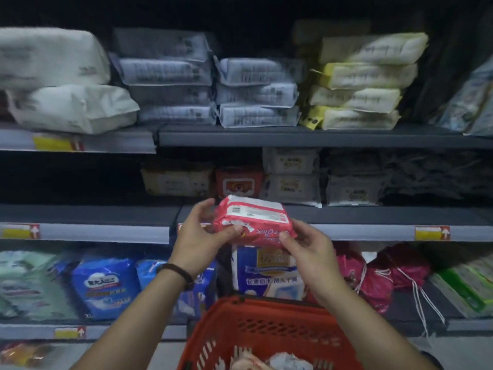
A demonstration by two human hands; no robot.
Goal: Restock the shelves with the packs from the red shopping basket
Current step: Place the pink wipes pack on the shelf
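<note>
A pink pack with a white label is held in front of the middle shelf, above the red shopping basket. My left hand grips the pack's left end and my right hand grips its right end. The pack is tilted, label side up. Further packs lie in the basket at the bottom edge of the view. A similar red pack stands on the middle shelf just behind the held one.
The top shelf carries stacks of white, grey and yellow packs. White wipe packs fill the middle shelf's right part; its left part is dark. Blue packs and pink drawstring bags sit on the lower shelf.
</note>
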